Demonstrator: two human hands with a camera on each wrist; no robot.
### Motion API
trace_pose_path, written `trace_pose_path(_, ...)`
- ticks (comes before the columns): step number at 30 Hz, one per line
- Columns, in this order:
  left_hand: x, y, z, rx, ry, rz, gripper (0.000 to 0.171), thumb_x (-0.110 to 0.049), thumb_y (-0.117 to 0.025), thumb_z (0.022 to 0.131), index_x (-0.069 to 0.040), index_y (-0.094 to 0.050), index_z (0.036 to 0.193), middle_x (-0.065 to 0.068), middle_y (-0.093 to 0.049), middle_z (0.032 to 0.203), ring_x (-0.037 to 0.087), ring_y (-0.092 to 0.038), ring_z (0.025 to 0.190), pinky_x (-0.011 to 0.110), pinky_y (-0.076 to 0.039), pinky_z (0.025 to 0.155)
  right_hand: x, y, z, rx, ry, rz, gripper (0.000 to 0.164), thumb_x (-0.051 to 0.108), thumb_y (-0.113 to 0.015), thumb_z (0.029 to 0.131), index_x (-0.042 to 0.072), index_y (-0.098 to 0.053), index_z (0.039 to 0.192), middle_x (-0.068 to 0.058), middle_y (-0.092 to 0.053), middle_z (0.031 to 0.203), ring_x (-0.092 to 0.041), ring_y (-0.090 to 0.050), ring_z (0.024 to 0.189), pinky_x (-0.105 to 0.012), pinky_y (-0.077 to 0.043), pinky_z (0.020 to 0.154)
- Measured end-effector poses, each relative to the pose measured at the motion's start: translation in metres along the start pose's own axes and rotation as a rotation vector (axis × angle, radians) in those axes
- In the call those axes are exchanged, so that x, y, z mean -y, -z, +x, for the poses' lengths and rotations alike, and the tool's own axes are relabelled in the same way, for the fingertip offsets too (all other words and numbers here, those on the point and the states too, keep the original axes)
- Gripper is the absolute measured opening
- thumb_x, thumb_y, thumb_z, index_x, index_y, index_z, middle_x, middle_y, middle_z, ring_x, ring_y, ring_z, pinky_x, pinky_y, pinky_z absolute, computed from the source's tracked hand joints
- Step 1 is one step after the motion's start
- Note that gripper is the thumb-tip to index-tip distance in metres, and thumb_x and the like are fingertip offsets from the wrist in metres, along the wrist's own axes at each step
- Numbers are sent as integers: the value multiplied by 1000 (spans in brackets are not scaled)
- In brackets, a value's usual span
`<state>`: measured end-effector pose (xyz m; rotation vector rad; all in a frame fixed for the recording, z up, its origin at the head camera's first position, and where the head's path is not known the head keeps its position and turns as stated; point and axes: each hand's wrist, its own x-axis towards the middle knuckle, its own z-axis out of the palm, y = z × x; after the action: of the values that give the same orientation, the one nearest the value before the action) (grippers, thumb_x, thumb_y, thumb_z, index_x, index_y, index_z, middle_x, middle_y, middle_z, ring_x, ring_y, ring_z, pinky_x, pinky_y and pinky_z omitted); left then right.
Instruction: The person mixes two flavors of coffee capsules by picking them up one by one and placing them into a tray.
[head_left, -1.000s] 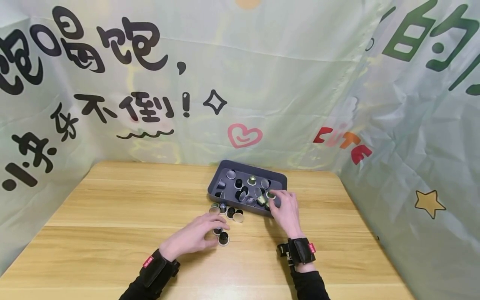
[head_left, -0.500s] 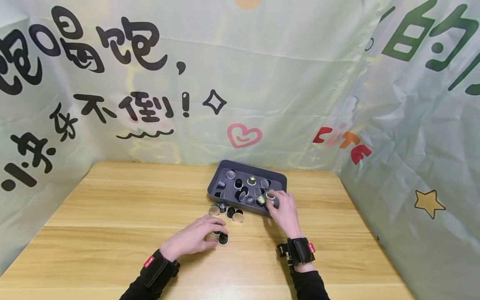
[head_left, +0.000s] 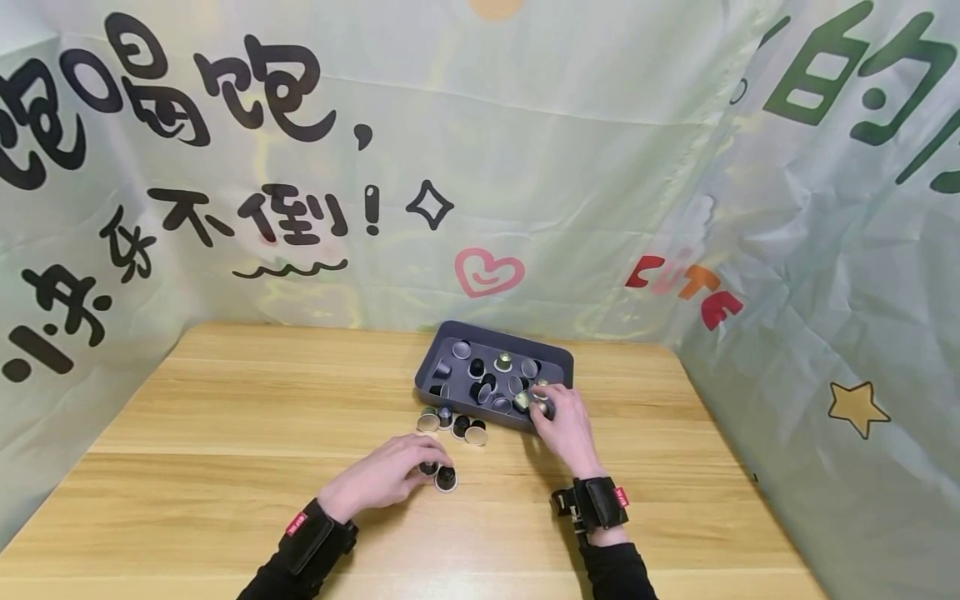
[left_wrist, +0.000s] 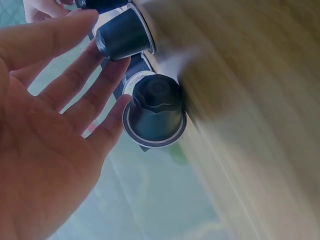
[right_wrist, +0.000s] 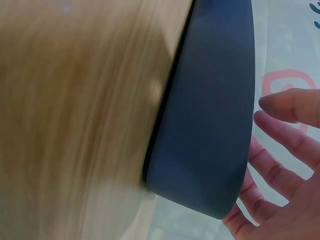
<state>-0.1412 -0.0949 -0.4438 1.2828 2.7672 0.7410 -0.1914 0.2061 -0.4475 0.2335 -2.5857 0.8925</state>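
My left hand (head_left: 386, 473) rests low over the table, thumb and fingers around a dark coffee capsule (left_wrist: 125, 35). In the left wrist view the fingers are gently extended, with the fingertips behind this capsule and the thumb tip near its top side. A black capsule (head_left: 446, 478) stands beside it. My right hand (head_left: 567, 422) reaches over the near right rim of a dark grey tray (head_left: 517, 340), fingertips among green and black capsules. A green capsule (head_left: 522, 401) lies by those fingertips. In the right wrist view the tray wall hides some fingertips; thumb and index finger stay apart.
Several capsules, including a black one (head_left: 461, 426) and one showing its foil (head_left: 428, 422), lie at the tray's near edge. More capsules are scattered inside the tray. A printed cloth (head_left: 405, 150) hangs behind and beside the wooden table (head_left: 247, 417).
My left hand has drawn the dark capsule slightly left and toward me, its thumb nearing the fingers. The right fingertips have shifted a little left inside the tray.
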Motion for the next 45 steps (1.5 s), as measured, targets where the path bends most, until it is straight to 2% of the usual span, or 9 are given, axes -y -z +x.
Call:
trace_pose_path(7, 2, 0, 1, 16, 29, -7, 46, 12, -61, 83, -10, -69, 123, 3, -70, 122, 23, -66, 116, 45, -52, 108, 0, -1, 0, 53, -20, 17, 27, 11, -72, 87, 5, -74, 113, -17, -72, 115, -35, -60, 105, -52, -48, 93)
trace_pose_path(19, 3, -4, -1, -16, 33, 3, 40, 7, -65, 85, -10, -69, 121, 2, -72, 118, 20, -68, 111, 40, -55, 103, -4, -8, -2, 111, 44, 42, 25, 11, -72, 87, 7, -75, 112, -10, -74, 112, -31, -64, 100, -47, -50, 91)
trace_pose_path(28, 6, -4, -3, -35, 27, -7, 38, 9, -64, 85, -9, -70, 118, 3, -72, 116, 20, -69, 108, 38, -57, 100, -1, -8, -4, 154, 43, 72, 22, 11, -71, 89, 7, -75, 111, -10, -75, 112, -33, -64, 106, -52, -49, 98)
trace_pose_path(40, 5, -3, -9, -33, 28, -41, 40, 12, -66, 82, -8, -70, 116, 4, -73, 113, 19, -69, 104, 36, -59, 97, -1, -9, -8, 168, 57, 58, 20, 15, -70, 92, 10, -76, 110, -9, -74, 114, -32, -63, 108, -52, -49, 99)
trace_pose_path(45, 8, -1, -11, -17, 67, -34, 33, 7, -72, 81, -8, -72, 110, 5, -74, 110, 20, -70, 102, 36, -59, 95, -1, -7, -9, 163, 56, 82, 21, 14, -70, 92, 8, -75, 112, -10, -74, 114, -33, -63, 111, -52, -48, 101)
